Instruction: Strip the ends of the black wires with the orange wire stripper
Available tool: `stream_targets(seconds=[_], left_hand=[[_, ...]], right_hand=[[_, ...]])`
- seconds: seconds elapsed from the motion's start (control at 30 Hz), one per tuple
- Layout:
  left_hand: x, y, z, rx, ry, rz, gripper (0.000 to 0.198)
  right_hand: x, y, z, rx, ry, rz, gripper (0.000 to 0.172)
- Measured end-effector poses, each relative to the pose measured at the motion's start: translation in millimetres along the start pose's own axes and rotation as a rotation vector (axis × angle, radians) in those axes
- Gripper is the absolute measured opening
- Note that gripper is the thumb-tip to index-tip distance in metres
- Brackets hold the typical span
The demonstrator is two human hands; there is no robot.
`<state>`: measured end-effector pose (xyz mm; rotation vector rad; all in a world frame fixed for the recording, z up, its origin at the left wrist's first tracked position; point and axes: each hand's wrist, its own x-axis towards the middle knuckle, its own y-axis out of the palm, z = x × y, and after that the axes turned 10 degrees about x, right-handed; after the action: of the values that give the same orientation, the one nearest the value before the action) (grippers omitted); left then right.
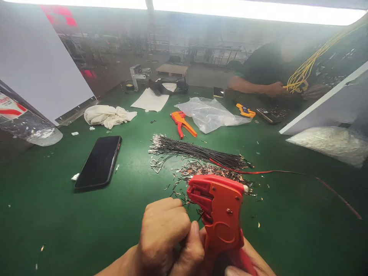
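Note:
My right hand, mostly hidden behind the tool, is wrapped round the handles of a red and orange wire stripper at the bottom centre. Its jaws point left. My left hand is closed beside those jaws, thumb and finger pinching a short black wire whose end lies close to the stripper's lower opening. Just beyond the tool is a heap of wire scraps, with copper showing. Behind the heap lies a bundle of black wires with metal-tipped left ends.
A black phone lies at left, near a white cloth. Farther back are a second wire stripper and a clear plastic bag. A red wire trails right. Across the table, a co-worker's hands hold yellow wires.

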<state>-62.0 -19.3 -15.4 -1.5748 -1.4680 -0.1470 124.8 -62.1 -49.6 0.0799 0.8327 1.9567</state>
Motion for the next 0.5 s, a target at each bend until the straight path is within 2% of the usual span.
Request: stream_targets(seconds=[0.13,0.3,0.5], left_hand=[[0,0.5,1,-0.037,0.023,0.073,0.031],[-1,1.6,0,-0.04,0.025,0.049,0.033],[-2,2.3,-1,-0.02,0.032,0.044,0.036]], right_hand=[[7,3,2,0.053,-0.016,0.095,0.046],[4,7,14,0.075,0.073,0.038,0.048],[5,1,7,0.078,-0.024,0.103,0.036]])
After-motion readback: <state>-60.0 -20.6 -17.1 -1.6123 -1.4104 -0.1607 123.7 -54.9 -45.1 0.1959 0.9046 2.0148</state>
